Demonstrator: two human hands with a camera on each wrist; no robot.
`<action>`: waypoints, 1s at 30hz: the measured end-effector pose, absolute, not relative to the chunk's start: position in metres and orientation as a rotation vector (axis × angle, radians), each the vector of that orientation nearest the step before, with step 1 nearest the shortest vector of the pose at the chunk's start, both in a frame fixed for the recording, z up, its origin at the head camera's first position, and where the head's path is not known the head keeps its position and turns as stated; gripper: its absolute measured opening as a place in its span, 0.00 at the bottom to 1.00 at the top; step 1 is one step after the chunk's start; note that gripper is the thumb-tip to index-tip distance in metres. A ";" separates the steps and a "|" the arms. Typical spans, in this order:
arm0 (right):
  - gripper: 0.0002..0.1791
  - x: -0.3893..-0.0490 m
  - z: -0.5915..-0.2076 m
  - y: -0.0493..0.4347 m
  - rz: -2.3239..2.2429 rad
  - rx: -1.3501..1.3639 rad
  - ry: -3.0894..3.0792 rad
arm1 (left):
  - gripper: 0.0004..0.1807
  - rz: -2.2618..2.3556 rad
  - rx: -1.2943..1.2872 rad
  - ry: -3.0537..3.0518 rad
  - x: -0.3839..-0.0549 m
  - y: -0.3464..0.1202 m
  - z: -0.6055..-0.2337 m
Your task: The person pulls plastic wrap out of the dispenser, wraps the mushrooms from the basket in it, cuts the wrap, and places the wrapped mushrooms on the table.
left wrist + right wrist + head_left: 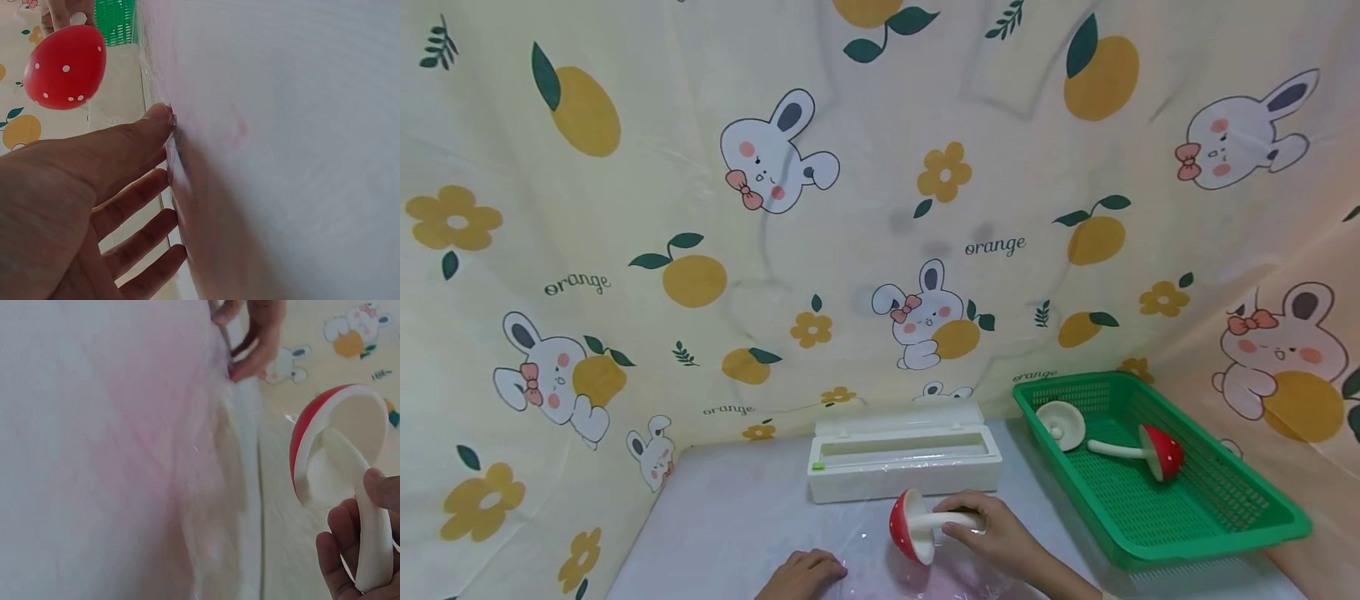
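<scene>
- My right hand is clamped on the white stem of a red toy mushroom, thumb on one side and fingers curled round the other.
- I hold that mushroom sideways in the air over the table, just in front of the white box. Its spotted red dome faces left, and its pale hollow underside faces the hand gripping it.
- My left hand is at the table, left of the mushroom and apart from it. The fingers are spread and fairly straight, with gaps between them, and their tips touch the clear plastic wrap.
- The wrap lies on the table between and around my hands, wrinkled and shiny, with a pinkish tint toward me.
- The white box sits beyond my hands with its lid standing up at the back; wrap stretches over its front. A small green tab is at the left end.
- To my right is a green basket with two more mushrooms: a red one lying on its side, stem pointing left, and another near the far left corner, showing its pale underside.
- Behind everything hangs a cream cloth printed with rabbits, oranges and flowers.
</scene>
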State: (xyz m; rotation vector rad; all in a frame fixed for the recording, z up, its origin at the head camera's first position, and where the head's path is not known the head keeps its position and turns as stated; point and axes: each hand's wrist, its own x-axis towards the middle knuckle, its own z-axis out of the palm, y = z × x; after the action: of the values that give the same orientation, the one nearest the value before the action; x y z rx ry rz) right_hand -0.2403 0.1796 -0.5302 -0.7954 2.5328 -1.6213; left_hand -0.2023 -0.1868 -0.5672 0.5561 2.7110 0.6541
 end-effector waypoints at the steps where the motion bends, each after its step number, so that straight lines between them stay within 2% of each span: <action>1: 0.12 -0.240 -0.532 0.176 -1.631 -0.792 2.511 | 0.23 0.656 0.550 2.713 -0.202 -0.187 -0.567; 5: 0.11 -0.242 -0.539 0.164 -1.616 -0.778 2.495 | 0.23 0.683 0.526 2.717 -0.200 -0.187 -0.567; 17: 0.10 -0.252 -0.564 0.147 -1.664 -0.958 2.505 | 0.24 0.642 0.556 2.721 -0.201 -0.187 -0.567; 25: 0.09 -0.251 -0.571 0.140 -1.663 -0.833 2.445 | 0.25 0.647 0.558 2.722 -0.201 -0.189 -0.567; 30: 0.10 -0.250 -0.575 0.139 -1.656 -0.868 2.465 | 0.26 0.660 0.573 2.714 -0.201 -0.191 -0.568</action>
State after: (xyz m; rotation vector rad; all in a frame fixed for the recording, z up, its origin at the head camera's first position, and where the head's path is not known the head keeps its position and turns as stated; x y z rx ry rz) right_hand -0.2502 0.1395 -0.5745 -0.8680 2.4654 -1.6561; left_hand -0.2014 -0.1909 -0.5678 0.5728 2.7141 0.6600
